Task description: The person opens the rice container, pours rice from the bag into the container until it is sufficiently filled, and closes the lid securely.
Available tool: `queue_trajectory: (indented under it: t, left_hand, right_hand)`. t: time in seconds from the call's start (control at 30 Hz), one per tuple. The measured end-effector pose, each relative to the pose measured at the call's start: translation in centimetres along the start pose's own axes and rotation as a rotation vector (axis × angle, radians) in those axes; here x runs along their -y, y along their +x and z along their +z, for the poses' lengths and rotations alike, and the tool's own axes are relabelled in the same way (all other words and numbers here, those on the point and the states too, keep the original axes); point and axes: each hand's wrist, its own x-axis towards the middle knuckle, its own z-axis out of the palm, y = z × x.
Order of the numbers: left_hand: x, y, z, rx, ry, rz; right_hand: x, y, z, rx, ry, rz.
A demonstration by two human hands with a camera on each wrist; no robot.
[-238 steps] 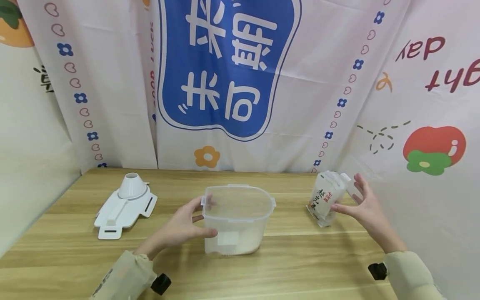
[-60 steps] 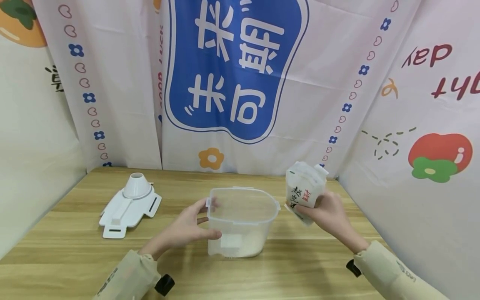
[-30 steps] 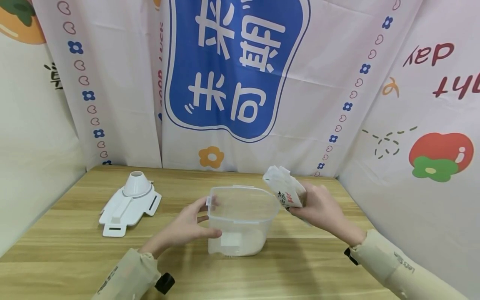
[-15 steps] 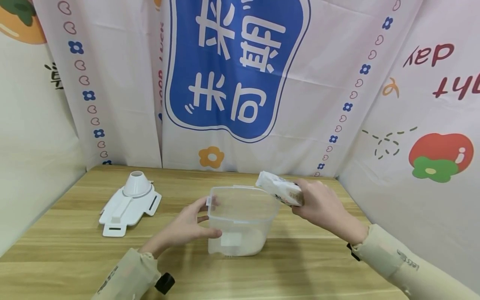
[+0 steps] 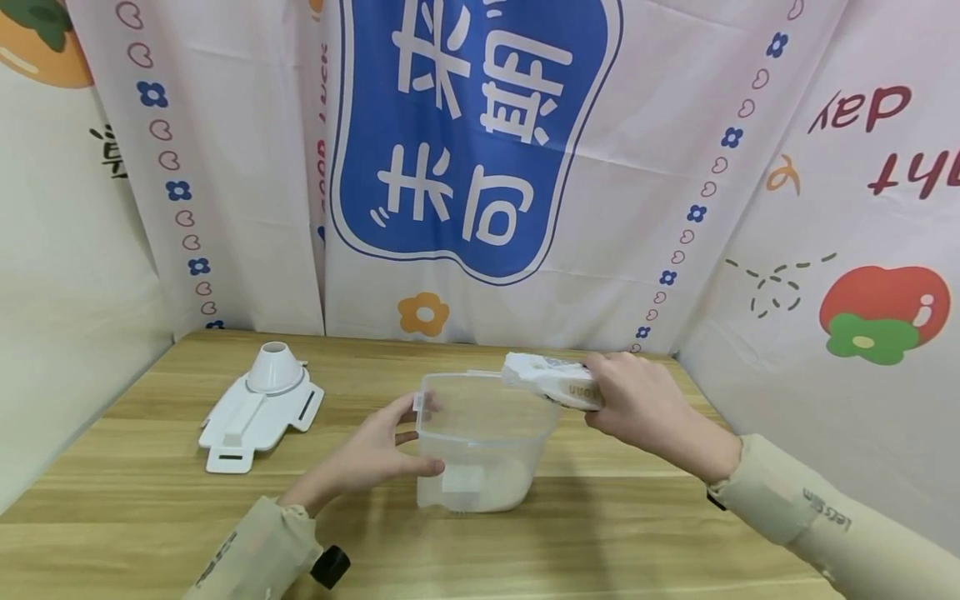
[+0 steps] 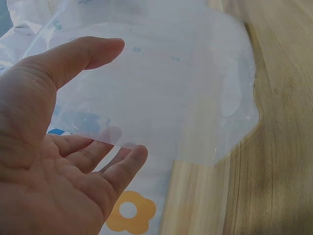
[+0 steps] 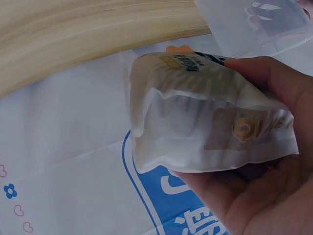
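A clear plastic storage box [image 5: 487,433] stands on the table with a shallow pale layer, like rice, in its bottom. My left hand [image 5: 378,450] holds its left end, thumb along the near wall and fingers behind; the same hand [image 6: 73,127] spans the box wall [image 6: 171,98] in the left wrist view. A white printed rice bag [image 5: 551,379] is gripped in my right hand [image 5: 645,408]. It lies tipped to the left over the box's right rim, its mouth end above the opening. In the right wrist view my thumb and fingers [image 7: 264,147] wrap the bag [image 7: 181,127].
On the left of the wooden table [image 5: 150,517] lies a white lid [image 5: 258,417] with slotted side tabs and a cone-shaped spout [image 5: 274,367] on it. Printed cloth [image 5: 480,167] hangs behind the table's far edge and along both sides.
My right hand has taken hold of the rice bag at the right, lifted it leftward and tipped it from upright to nearly level over the box. The left hand stays on the box.
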Motion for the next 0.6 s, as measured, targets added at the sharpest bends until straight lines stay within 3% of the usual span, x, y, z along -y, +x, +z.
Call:
queue_trajectory:
  t: [0.6]
  left_hand:
    - [0.2, 0.1, 0.0, -0.011, 0.017, 0.004]
  right_hand:
    - [1.7, 1.7, -1.8, 0.07, -0.12, -0.109]
